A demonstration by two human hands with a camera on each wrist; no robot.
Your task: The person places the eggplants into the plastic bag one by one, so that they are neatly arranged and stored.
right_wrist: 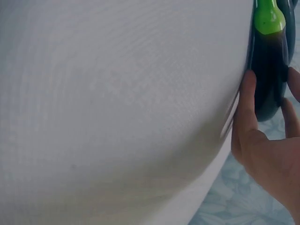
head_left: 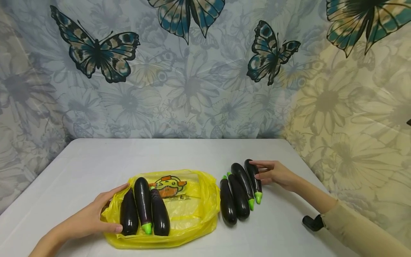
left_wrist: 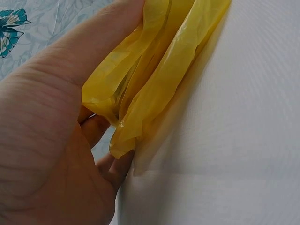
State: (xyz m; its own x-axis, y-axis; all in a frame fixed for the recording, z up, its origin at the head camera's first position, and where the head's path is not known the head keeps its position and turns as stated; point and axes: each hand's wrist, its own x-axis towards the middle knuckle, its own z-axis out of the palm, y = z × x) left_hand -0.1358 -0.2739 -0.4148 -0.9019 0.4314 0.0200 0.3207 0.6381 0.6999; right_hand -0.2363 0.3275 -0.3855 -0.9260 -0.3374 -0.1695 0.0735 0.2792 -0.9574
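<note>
A yellow plastic bag [head_left: 192, 208] with a printed duck lies on the white table, and three dark eggplants [head_left: 143, 200] rest on its left part. At the bag's left edge, my left hand [head_left: 91, 216] holds the plastic, the thumb by the leftmost eggplant. In the left wrist view, folds of the bag [left_wrist: 159, 89] lie between thumb and fingers. Right of the bag, several more eggplants [head_left: 239, 200] lie side by side, green stems showing. My right hand [head_left: 273, 175] grips the rightmost eggplant [head_left: 253, 176], with fingers on both its sides in the right wrist view.
The white table [head_left: 179, 153] ends at a wall cloth [head_left: 192, 89] printed with flowers and butterflies. A small black object [head_left: 312, 223] sits by the right sleeve [head_left: 359, 226].
</note>
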